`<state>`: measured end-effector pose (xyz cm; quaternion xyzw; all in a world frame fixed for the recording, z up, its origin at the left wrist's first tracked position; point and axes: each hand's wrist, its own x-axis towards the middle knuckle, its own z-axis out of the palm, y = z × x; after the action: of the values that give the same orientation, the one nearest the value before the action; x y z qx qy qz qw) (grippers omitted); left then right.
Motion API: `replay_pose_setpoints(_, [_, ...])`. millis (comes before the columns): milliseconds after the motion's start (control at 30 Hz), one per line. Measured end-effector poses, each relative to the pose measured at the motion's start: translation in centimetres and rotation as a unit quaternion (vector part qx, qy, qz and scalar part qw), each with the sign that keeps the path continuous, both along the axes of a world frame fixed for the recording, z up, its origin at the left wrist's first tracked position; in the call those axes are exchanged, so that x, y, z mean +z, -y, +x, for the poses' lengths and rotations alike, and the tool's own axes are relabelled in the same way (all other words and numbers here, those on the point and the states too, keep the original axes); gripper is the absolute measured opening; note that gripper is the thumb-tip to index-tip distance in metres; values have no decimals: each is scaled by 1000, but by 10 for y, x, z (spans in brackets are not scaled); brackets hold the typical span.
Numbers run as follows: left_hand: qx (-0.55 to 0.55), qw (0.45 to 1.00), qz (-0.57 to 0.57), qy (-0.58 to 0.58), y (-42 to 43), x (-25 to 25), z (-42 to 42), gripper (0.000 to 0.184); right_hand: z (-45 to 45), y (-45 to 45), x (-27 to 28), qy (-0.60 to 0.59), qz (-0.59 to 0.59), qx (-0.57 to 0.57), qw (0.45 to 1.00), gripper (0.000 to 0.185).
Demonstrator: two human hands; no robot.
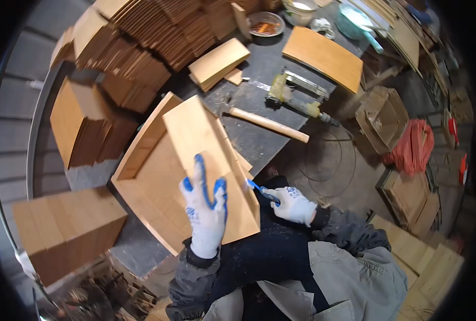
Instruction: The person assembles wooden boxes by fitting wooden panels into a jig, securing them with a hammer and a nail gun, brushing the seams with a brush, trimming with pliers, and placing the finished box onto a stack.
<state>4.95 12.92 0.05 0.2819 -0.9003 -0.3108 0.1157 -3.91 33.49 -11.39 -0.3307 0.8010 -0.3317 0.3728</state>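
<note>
A shallow wooden box (157, 182) rests tilted on the dark worktable (259, 101). A long wooden board (187, 125) lies along its right side. My left hand (203, 208), in a white and blue glove, presses on that board with its fingers spread. My right hand (291, 204), gloved the same way, is closed around a small blue tool (264, 192) at the box's right edge. The tool's tip is too small to make out clearly. A hammer (270, 124) lies on the table beyond the box.
A nail gun (296, 93) and a curved board (323, 58) lie on the far table. Stacked boards (69, 227) stand at the left, more (157, 32) at the back. A cardboard box (382, 120) and a red bag (411, 147) sit at the right.
</note>
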Motion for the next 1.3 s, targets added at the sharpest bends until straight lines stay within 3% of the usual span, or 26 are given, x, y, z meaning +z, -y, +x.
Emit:
replay_pose_setpoints(100, [-3, 999, 24, 23, 2, 0, 2, 57, -28, -8, 17, -16, -21, 12, 1000, 41])
replay_pose_setpoints(233, [16, 998, 53, -17, -3, -10, 1, 60, -22, 19, -8, -72, -68, -86, 991, 41])
replay_pose_setpoints(467, [35, 993, 100, -56, -5, -19, -5, 58, -21, -48, -23, 41, -19, 55, 997, 41])
replay_pose_setpoints(533, [33, 995, 86, -39, -5, -17, -6, 59, -44, -65, -30, 81, -234, -17, 969, 37])
replay_pose_setpoints(567, [28, 996, 73, -33, -6, -16, -7, 59, -54, -65, -30, 89, -235, -12, 968, 37])
replay_pose_setpoints(667, [31, 998, 60, -18, -6, -15, -8, 60, -81, -61, -27, 392, -289, 68, 871, 39])
replay_pose_setpoints(700, [33, 997, 65, -18, -6, -15, -8, 60, -83, -54, -32, 398, -290, 68, 868, 39])
replay_pose_setpoints(800, [44, 996, 72, -13, -8, -15, -11, 61, -87, -25, -44, 376, -271, 214, 860, 41])
replay_pose_setpoints(833, [51, 996, 74, -13, -9, -14, -12, 61, -91, -23, -52, 381, -270, 217, 857, 41])
replay_pose_setpoints(933, [66, 996, 66, -7, -10, -15, -10, 60, -103, -14, -79, 167, -200, 297, 919, 40])
replay_pose_setpoints(967, [65, 996, 57, -5, -9, -16, -10, 60, -111, -16, -81, 170, -200, 301, 917, 40])
replay_pose_setpoints(1067, [90, 995, 46, -22, -8, -22, -7, 60, -144, -29, -67, -45, -110, 324, 938, 43])
replay_pose_setpoints(1100, [111, 992, 42, -40, -8, -25, -6, 60, -150, -26, -59, -48, -110, 332, 936, 43])
replay_pose_setpoints(1200, [165, 982, 60, -63, -8, -23, -5, 59, -150, -11, -24, 218, -262, 283, 897, 43])
replay_pose_setpoints(1300, [219, 967, 106, -72, -5, -17, -2, 58, -115, -5, -50, 157, -214, 320, 909, 39])
